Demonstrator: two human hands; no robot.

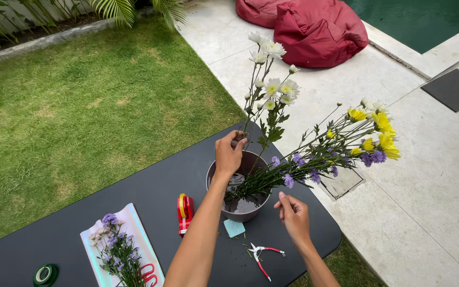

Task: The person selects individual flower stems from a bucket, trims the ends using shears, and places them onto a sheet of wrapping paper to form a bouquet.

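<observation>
While the left hand (229, 151) pinches white daisy stems (251, 114) over the pot (213, 178), the right hand (293, 212) hovers loosely curled, empty.

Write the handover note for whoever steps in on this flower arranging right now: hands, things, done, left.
Left hand: closed on the white daisy stems, holding them upright over the bucket.
Right hand: empty, fingers loosely curled, beside the bucket's near rim.
Things: yellow and purple flowers lean out of the bucket to the right. Snips and a small blue card lie in front of the bucket, ribbon rolls to its left, more purple stems on a sheet at the table's left.
Done: most stems are in the bucket.
Left: white stems not released; purple stems on the sheet untouched.
</observation>
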